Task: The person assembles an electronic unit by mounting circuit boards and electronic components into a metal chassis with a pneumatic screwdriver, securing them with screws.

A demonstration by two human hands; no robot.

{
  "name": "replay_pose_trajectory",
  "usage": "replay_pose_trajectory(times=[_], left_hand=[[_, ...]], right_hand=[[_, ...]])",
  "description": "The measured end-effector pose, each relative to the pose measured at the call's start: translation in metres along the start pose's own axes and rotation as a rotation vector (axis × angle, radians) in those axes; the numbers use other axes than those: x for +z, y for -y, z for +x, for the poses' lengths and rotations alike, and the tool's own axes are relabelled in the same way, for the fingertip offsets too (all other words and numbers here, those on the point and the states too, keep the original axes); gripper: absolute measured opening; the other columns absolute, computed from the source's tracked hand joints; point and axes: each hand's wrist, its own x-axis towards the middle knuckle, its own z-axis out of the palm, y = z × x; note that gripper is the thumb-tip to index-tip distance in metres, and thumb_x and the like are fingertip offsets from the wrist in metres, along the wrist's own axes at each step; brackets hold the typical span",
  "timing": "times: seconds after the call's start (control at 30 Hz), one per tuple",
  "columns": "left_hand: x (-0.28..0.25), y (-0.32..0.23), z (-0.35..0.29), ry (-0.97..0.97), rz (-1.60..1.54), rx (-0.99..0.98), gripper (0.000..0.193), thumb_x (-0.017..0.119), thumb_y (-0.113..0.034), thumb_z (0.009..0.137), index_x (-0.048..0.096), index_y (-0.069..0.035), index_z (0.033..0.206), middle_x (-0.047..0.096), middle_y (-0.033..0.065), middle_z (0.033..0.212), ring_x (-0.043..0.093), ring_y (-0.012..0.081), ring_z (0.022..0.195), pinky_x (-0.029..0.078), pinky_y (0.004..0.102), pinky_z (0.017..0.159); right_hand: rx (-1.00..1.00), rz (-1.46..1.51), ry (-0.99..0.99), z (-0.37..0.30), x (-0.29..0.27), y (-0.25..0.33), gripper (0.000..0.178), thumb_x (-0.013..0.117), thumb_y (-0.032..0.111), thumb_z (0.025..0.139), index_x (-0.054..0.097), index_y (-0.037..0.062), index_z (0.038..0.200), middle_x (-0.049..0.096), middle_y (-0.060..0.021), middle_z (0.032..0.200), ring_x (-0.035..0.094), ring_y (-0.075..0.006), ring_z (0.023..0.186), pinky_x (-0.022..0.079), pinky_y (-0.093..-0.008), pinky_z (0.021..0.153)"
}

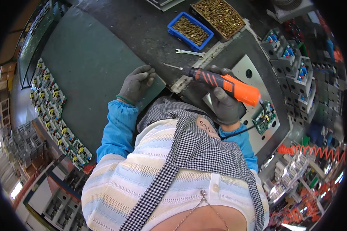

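A striped top (115,181) under a checked apron (204,154) is nearest the camera. Ahead of it, the right hand (226,107) wraps an orange-and-black electric screwdriver (228,85), seemingly to aim its bit (174,67) leftward; the left hand's (138,83) fingers curl inward, pinching what I cannot tell. Farther out, a wrench (191,53) and blue tray (182,40) of brassy parts (191,30) lie ahead, probably for easy reach.
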Motion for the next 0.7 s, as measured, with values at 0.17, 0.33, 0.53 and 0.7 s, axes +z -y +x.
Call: replay_pose_trajectory(times=[0.17, 0.33, 0.53, 0.7], left_hand=[[0.061, 0.000, 0.011, 0.217, 0.292, -0.115, 0.048, 0.051, -0.022, 0.106, 0.047, 0.008, 0.143, 0.062, 0.0180, 0.127, 0.063, 0.0243, 0.110, 0.055, 0.0307, 0.086], [0.097, 0.026, 0.046, 0.377, 0.193, -0.412, 0.047, 0.052, -0.039, 0.107, 0.059, 0.004, 0.124, 0.064, 0.0084, 0.103, 0.063, 0.0165, 0.085, 0.051, 0.0259, 0.070], [0.094, 0.022, 0.069, 0.207, 0.351, -0.308, 0.032, 0.056, -0.026, 0.106, 0.061, 0.002, 0.120, 0.059, 0.0022, 0.088, 0.051, 0.0079, 0.067, 0.046, 0.0203, 0.057], [0.077, 0.002, 0.086, 0.123, 0.149, -0.156, 0.038, 0.050, -0.011, 0.105, 0.051, 0.008, 0.137, 0.061, 0.0145, 0.117, 0.061, 0.0172, 0.095, 0.054, 0.0252, 0.078]], right_hand=[[-0.162, 0.108, -0.204, -0.027, -0.021, 0.033, 0.057, 0.080, 0.008, 0.081, 0.054, 0.0108, 0.131, 0.058, -0.0130, 0.138, 0.049, -0.0330, 0.139, 0.041, -0.0538, 0.118], [-0.159, 0.059, -0.122, -0.042, -0.011, 0.040, 0.060, 0.085, 0.011, 0.079, 0.054, 0.0118, 0.131, 0.058, -0.0116, 0.137, 0.047, -0.0332, 0.141, 0.039, -0.0540, 0.119], [-0.095, 0.069, -0.168, -0.027, -0.015, 0.026, 0.062, 0.085, 0.013, 0.080, 0.053, 0.0125, 0.133, 0.056, -0.0118, 0.141, 0.043, -0.0351, 0.144, 0.034, -0.0559, 0.121], [-0.179, -0.117, -0.125, 0.032, 0.000, 0.015, 0.059, 0.083, 0.004, 0.078, 0.054, 0.0100, 0.129, 0.057, -0.0136, 0.139, 0.048, -0.0327, 0.139, 0.036, -0.0502, 0.119]])
